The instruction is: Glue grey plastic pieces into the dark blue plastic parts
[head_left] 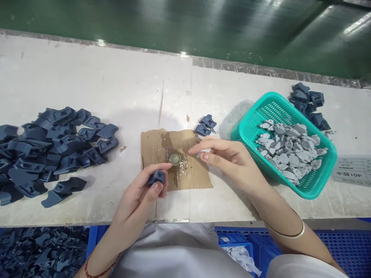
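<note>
Below the middle of the view, my left hand (145, 193) grips a dark blue plastic part (157, 177) between thumb and fingers. My right hand (228, 158) pinches a small light grey piece (203, 153), partly hidden by its fingers. Between the hands lies a stained sheet of brown cardboard (199, 175). On it sits a small round cap (174, 158) with a crimped edge, like a bottle cap, with wet, shiny spots around it. A few dark blue parts (205, 125) lie just beyond the cardboard's far right corner.
A green basket (327, 162) of light grey pieces (290, 148) stands to the right. Dark blue parts are heaped at left (55, 146) and behind the basket (310, 100). Blue crates (236, 247) sit below the table's front edge. A printed label (352, 170) lies far right.
</note>
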Demonstrator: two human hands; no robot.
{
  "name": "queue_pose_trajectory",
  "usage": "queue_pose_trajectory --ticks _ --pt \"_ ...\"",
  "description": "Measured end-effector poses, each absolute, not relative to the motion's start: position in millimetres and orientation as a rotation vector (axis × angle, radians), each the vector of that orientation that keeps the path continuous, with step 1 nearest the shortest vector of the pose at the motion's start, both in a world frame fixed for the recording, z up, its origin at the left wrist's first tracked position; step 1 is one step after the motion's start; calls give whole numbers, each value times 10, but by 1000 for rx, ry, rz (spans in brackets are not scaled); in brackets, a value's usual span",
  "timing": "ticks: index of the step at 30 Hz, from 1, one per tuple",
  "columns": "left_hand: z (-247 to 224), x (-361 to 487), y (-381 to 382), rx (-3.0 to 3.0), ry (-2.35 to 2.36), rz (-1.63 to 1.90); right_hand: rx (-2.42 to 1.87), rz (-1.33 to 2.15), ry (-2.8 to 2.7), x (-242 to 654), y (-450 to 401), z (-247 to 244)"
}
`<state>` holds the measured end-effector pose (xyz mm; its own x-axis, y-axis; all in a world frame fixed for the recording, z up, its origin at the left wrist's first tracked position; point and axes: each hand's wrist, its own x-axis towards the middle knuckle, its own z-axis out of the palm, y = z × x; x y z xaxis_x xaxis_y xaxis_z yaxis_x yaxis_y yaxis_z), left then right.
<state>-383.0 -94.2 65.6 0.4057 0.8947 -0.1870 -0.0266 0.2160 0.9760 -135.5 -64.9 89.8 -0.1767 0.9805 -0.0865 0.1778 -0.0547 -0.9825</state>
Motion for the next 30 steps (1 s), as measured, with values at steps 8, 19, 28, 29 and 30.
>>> queue_pose_trajectory --ticks 8,19,28,29,30 --pt "594 -3824 -991 1170 958 868 -1329 1362 -1335 -1475 -702 820" --pt "550 -3818 -967 1589 983 858 -1267 855 -1878 -1548 -694 653" --pt "639 -3780 -903 1742 922 752 -1207 585 -2178 -1581 -708 664" --pt "643 -3777 -900 1740 918 743 -1213 565 -2195 -1582 -708 669" --pt "646 -3775 -897 1738 914 736 -1221 546 -2210 -1583 -708 674"
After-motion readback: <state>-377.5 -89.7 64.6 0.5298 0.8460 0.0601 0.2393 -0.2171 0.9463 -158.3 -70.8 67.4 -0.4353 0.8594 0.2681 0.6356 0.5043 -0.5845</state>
